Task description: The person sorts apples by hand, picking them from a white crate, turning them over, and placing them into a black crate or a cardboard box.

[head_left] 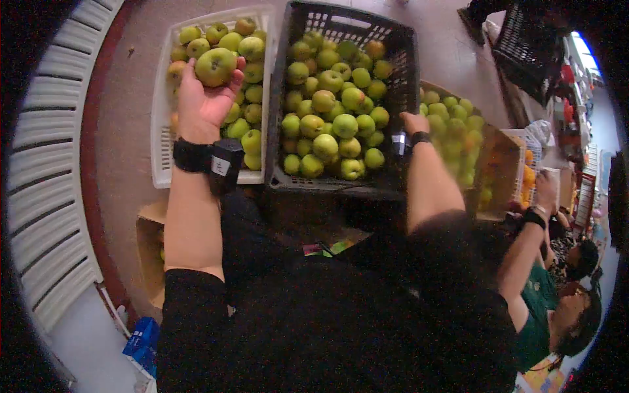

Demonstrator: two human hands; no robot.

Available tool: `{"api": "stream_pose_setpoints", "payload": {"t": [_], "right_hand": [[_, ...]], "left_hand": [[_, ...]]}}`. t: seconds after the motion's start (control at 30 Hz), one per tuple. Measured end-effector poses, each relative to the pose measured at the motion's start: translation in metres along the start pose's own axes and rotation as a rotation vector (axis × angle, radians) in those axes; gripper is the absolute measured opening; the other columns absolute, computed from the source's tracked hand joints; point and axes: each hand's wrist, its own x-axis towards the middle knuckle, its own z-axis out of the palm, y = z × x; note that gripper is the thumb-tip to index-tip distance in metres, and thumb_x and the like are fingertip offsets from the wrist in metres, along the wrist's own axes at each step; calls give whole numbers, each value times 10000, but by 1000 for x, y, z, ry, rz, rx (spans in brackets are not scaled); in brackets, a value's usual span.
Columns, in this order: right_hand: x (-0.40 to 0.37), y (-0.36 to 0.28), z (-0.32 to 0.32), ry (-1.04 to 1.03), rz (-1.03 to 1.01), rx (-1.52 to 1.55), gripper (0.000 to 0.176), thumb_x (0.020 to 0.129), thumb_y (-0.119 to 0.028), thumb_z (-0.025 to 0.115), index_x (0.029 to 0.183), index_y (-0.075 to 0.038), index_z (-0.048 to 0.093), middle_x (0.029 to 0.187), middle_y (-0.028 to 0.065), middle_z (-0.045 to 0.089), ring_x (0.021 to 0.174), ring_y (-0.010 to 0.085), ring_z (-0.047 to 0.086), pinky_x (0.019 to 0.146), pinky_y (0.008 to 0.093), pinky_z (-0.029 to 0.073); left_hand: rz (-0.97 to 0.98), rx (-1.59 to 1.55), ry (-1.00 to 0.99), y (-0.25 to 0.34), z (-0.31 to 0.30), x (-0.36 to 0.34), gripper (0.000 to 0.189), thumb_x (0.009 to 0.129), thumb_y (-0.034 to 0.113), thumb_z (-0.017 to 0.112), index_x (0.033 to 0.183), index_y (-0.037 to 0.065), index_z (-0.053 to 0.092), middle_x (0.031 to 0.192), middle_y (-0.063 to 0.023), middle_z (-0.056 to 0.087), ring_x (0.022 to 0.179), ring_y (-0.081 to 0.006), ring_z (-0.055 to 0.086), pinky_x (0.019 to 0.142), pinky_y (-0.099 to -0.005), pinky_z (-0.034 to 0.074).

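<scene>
A large green apple [215, 67] rests in my left hand [208, 98], palm up, above a white crate [161, 141] of green apples. Beside it on the right stands a black crate [278, 98], holding many green and slightly reddish apples [344, 125]. My right hand [414, 122] is at the right rim of the black crate, its fingers curled over the edge and partly hidden. Both of my wrists wear black bands with a small device.
At the right is a cardboard box [495, 154] near more green apples [452, 124]. Orange fruit [527, 177] lies farther right, by a person in a green shirt [538, 301]. White slats [56, 164] line the left side. A blue bag [142, 340] lies at the lower left.
</scene>
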Motion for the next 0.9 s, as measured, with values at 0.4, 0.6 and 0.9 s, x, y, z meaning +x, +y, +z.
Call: {"api": "stream_pose_setpoints", "payload": {"t": [0.4,0.6,0.9], "right_hand": [[-40,-31,-24,-16,-23,-63,423,748,-396,471,809,-21,655,893,219,615,859,373,591,784,449,462],[-65,-57,-58,-19,124,132,401,666,-336,556,829,21,640,907,255,597,881,390,576,782,435,453],[-71,-61,-71,-64,115,134,377,703,-333,521,826,1,646,918,240,598,884,385,578,786,448,457]], "left_hand": [[-385,287,-257,-97,24,1,368,812,234,604,1086,6,516,1076,-157,561,1000,-305,543,781,-353,490],[-378,273,71,-181,-16,60,327,817,244,626,1038,62,467,955,-118,551,785,-255,583,629,-364,505],[-38,489,395,-219,-44,95,403,803,189,630,1073,66,357,903,-90,527,651,-187,569,487,-320,467]]}}
